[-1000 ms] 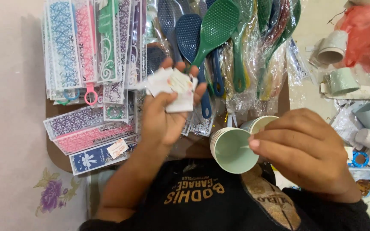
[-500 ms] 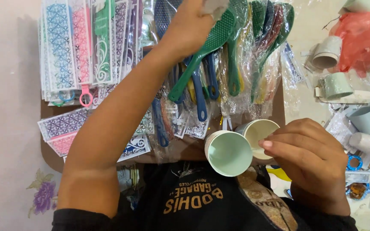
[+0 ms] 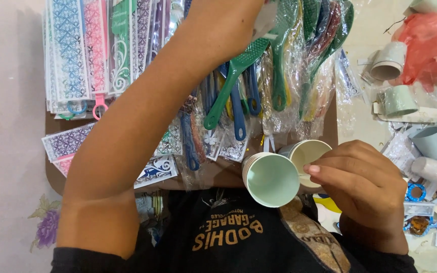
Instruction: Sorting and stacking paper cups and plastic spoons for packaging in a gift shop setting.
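1. The person's right hand (image 3: 362,194) is clenched around the sides of a stack of pale green cups (image 3: 271,178), thumb laid across the rim, with the open mouths turned up toward the person's face.
2. A cream cup (image 3: 307,154) sits just behind the green stack, touching it, and is caught under the same fingers.
3. The left hand (image 3: 228,25) is stretched far forward, well apart from the right. It reaches the top edge of the view, where its fingers pinch a bit of white paper or plastic (image 3: 265,21); I cannot tell exactly what that is.
4. Under the left forearm lie wrapped plastic spoons and spatulas (image 3: 238,76), green and blue, their handles pointing back toward the person.
5. To the left of that arm is a row of patterned flat packets (image 3: 84,50) in blue, pink and green, with more of them below, near the elbow.
6. Beyond the right hand, off to its right, loose mugs (image 3: 399,100) lie scattered, pale green and grey, beside a red plastic bag (image 3: 431,45).
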